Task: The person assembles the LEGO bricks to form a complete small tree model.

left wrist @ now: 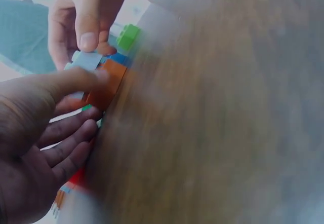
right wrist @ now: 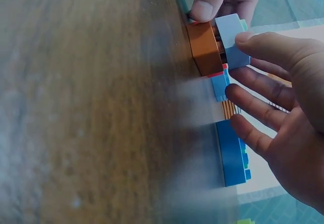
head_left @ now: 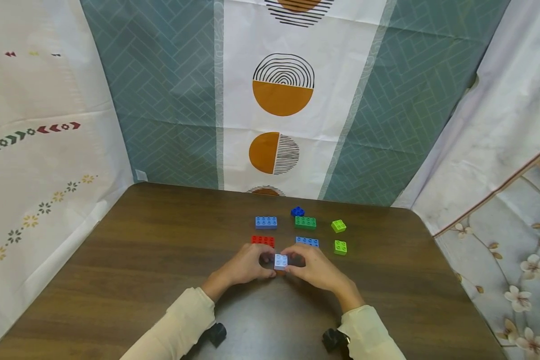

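Observation:
Between the two hands, a pale blue brick (head_left: 281, 261) is just over an orange brick (right wrist: 205, 49). In the right wrist view a narrow gap with orange studs shows between them. My right hand (head_left: 317, 267) pinches the pale brick, its thumb on the near side and its lower fingers spread. My left hand (head_left: 247, 265) holds the orange brick at its other end, thumb against the near face. The orange brick stands on the wooden table, mostly hidden from the head view.
Behind the hands lie a red brick (head_left: 263, 241), two blue bricks (head_left: 266, 223) (head_left: 307, 241), a green brick (head_left: 305, 223) and a dark blue flower-shaped piece (head_left: 298, 211). Two lime bricks (head_left: 339, 226) (head_left: 340, 247) sit to the right. A patterned cloth (head_left: 175, 100) hangs beyond the table (head_left: 162, 250).

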